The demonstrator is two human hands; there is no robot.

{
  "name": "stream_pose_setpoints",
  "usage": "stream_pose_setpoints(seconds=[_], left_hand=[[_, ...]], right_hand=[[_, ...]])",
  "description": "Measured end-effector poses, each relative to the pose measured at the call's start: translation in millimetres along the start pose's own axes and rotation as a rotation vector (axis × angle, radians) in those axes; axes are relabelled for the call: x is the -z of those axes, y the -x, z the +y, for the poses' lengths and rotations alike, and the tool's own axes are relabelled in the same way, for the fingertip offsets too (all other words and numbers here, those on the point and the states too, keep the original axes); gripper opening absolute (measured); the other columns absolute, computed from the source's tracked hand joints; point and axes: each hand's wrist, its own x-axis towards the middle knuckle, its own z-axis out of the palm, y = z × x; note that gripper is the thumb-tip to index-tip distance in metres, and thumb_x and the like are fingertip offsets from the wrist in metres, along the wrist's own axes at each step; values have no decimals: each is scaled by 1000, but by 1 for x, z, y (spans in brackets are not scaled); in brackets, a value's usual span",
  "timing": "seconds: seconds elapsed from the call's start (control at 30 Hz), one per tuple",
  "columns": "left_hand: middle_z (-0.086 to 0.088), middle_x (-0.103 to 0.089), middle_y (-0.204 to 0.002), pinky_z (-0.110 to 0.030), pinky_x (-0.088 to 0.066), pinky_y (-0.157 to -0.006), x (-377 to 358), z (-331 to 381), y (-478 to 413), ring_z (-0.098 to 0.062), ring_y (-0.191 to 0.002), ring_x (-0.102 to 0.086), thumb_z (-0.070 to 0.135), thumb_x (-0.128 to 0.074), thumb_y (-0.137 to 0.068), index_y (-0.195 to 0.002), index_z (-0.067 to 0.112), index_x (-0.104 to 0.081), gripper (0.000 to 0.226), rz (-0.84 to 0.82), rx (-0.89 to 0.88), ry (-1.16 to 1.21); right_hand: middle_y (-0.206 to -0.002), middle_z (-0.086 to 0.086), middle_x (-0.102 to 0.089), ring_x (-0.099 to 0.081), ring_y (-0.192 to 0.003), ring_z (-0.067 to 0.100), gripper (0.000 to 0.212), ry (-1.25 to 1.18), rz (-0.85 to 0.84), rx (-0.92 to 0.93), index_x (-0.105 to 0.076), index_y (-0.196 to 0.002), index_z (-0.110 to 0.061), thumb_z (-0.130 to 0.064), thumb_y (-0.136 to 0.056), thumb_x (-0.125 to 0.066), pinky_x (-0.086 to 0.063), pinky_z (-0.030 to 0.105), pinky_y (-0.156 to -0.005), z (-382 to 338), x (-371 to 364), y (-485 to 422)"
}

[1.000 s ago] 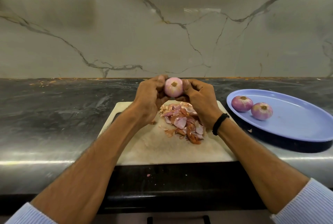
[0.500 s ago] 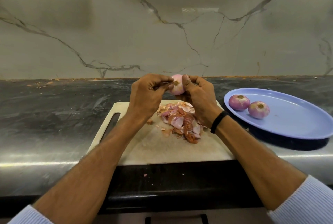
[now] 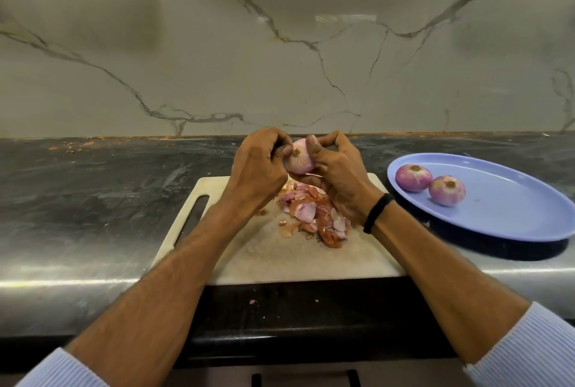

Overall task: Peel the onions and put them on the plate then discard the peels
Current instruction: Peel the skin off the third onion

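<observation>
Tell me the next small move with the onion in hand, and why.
Probably pull the left hand away to strip any last skin at the root end: it pinches there while the right hand holds the onion, nearly bare, above the peels.

The onion was pale pink with a brown root spot. The plated onions were deeper purple-pink, streaked white, on a periwinkle-blue plate. The peels were pink, orange and rust on a cream cutting board. The bench was mottled black-grey, the wall pale marble with dark veins. The wristband was black, the sleeves light blue, finely striped.
</observation>
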Motion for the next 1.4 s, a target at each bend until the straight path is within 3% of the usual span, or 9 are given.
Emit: stream_pose_setpoints(seconds=[0.2,0.37,0.57,0.8,1.0,1.1,1.23,1.4], left_hand=[[2,-69,-94,-4,-44,-75,-3,-2,1,-8,-86,-60,15,-67,-95,-102,9,-74,12,23,19,102],[8,-71,-97,-16,-55,-80,-1,-2,-1,-3,-89,-68,24,-75,-89,-107,15,-77,20,43,37,214],[0,-74,-96,-15,-56,-77,2,2,0,-4,-85,-68,20,-75,-89,-105,13,-78,18,63,75,195],[-3,-72,-92,-7,-49,-72,2,5,1,-8,-79,-64,18,-76,-88,-101,10,-78,16,74,-3,92],[-5,-68,-83,-12,-41,-64,3,7,4,-12,-73,-58,31,-73,-86,-92,6,-79,26,68,-55,-5],[-8,-67,-86,-12,-37,-64,1,6,4,-12,-73,-56,28,-74,-88,-94,3,-79,26,62,-41,-67],[-2,-68,-79,-16,-41,-59,1,7,3,-10,-69,-57,25,-74,-87,-88,8,-81,18,48,39,-36],[5,-74,-72,-23,-56,-61,5,13,-1,-9,-65,-67,16,-73,-85,-86,17,-82,9,69,332,289]], right_hand=[[-117,24,-62,-68,-101,33,33,-75,37,10,-46,-112,-7,-25,-91,-64,-58,47,-85,0,1,-2],[-109,19,-66,-70,-98,32,35,-62,41,58,-44,-115,-7,-27,-93,-60,-58,45,-85,-2,2,-1],[-110,20,-65,-69,-99,32,18,33,31,125,-44,-105,-9,-24,-99,-52,-59,45,-82,2,1,-2],[-105,19,-68,-70,-96,29,9,228,27,248,-48,-96,-16,-21,-98,-55,-59,47,-81,0,3,-2],[-103,15,-68,-69,-95,29,10,400,24,296,-51,-96,-23,-27,-95,-60,-59,51,-77,3,5,-4],[-98,10,-69,-70,-91,22,12,475,26,328,-52,-97,-21,-26,-93,-63,-60,45,-76,4,5,-3],[-98,10,-69,-70,-91,23,13,450,13,308,-52,-101,-16,-22,-95,-61,-60,44,-77,4,5,-2],[-107,15,-66,-70,-95,28,17,183,33,169,-48,-108,-7,-20,-99,-53,-60,42,-76,2,2,-2]])
